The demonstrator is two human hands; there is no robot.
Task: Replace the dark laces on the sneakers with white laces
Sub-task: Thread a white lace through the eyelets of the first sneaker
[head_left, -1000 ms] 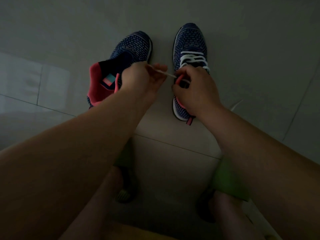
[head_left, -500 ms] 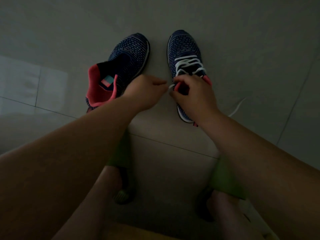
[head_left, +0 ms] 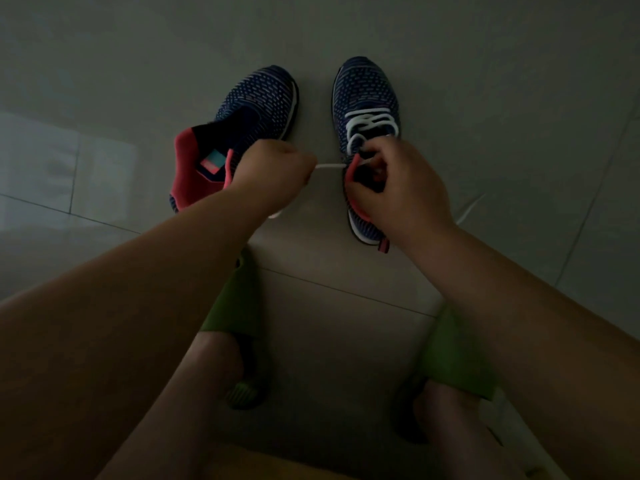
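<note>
Your left hand point(head_left: 273, 169) is curled into a fist, its grip closed on the free end of the white lace point(head_left: 330, 165); the strand runs taut and nearly level from that fist to the collar of the right sneaker point(head_left: 363, 98). Your right hand point(head_left: 398, 188) covers that sneaker's opening, fingers bent in a pinch at the pink collar edge; whether it has the lace or only the collar, you cannot tell from this view.

The right sneaker stands on the tiled floor point(head_left: 519, 98), toe pointing away from you, white lace already crossed through its forward eyelets. A further length of white lace point(head_left: 469, 209) trails on the floor just right of your right wrist.

The left sneaker point(head_left: 256, 98) sits just beside it, apart by a narrow strip of floor, tongue pulled open, pink lining showing, no lace visible in it.

Open floor lies beyond both toes and to either side. Your feet in green slippers point(head_left: 235, 306) sit near the bottom edge.
</note>
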